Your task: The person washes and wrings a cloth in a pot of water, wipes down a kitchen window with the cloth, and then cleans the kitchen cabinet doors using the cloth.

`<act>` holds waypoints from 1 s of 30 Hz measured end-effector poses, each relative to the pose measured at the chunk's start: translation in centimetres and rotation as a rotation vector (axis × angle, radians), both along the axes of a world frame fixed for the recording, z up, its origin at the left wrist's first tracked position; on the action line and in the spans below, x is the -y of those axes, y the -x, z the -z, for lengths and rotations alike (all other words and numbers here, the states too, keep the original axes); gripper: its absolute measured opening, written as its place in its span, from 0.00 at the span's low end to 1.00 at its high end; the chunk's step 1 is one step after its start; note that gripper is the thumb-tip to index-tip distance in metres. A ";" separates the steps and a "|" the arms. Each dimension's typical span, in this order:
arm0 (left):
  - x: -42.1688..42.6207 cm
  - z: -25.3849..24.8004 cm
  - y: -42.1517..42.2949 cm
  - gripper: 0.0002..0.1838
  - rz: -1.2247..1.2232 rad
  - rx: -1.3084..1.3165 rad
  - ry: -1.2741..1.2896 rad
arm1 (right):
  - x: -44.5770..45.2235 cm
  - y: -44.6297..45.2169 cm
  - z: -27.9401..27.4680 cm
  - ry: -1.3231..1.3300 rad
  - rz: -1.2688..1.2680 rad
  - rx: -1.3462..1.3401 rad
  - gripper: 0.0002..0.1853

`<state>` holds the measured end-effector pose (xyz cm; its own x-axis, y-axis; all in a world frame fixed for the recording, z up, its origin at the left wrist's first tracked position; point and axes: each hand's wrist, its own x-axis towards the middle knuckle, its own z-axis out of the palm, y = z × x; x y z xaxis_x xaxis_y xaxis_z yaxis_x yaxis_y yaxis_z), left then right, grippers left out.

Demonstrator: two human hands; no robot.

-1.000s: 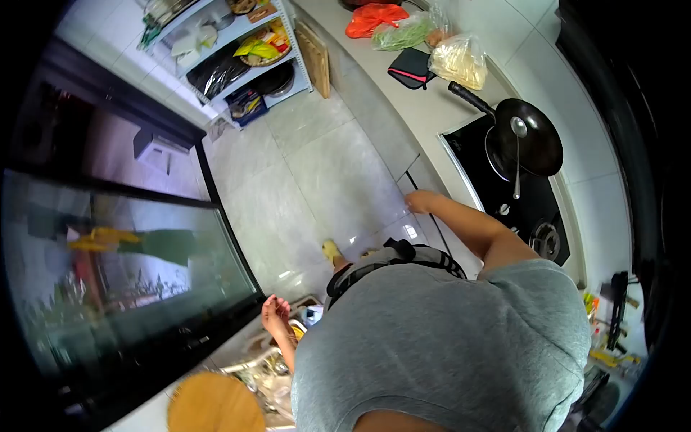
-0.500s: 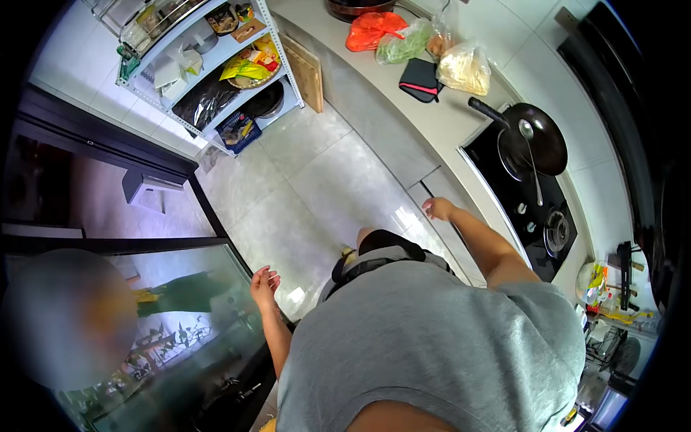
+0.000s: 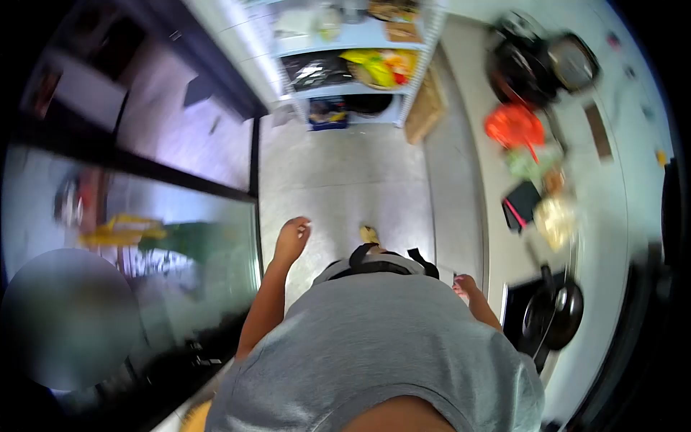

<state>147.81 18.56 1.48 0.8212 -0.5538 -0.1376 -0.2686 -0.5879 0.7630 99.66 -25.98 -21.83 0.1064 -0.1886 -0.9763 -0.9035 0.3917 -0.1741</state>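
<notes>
My left hand point(image 3: 294, 239) hangs over the floor beside the glass door, its fingers loosely curled with nothing visible between them. Close to the lower cabinet front is my right hand point(image 3: 465, 286), partly curled; whether it holds anything is too small to tell. To its right, a black pan point(image 3: 552, 317) with a spoon lying in it rests on the black stove point(image 3: 516, 308). Further up the counter are a black pad with a red edge point(image 3: 521, 206), a clear bag of pale food point(image 3: 556, 223), a green bag point(image 3: 531, 163) and a red bag point(image 3: 514, 125).
A shelf rack point(image 3: 353, 39) with bags and pots stands ahead, a wooden board point(image 3: 425, 108) leaning beside it. The glass door point(image 3: 223, 237) borders the left side. Dark pots point(image 3: 522, 72) sit at the counter's far end. Tiled floor point(image 3: 345, 165) lies between.
The view has turned right, so the rack now stands straight ahead and the stove sits lower right. Both hands remain low at my sides; the far pots have come into view.
</notes>
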 end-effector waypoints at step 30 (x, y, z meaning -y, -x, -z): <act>-26.8 -2.0 -55.5 0.17 -0.484 0.421 -0.803 | -23.9 -105.0 -13.3 0.169 -1.467 0.839 0.19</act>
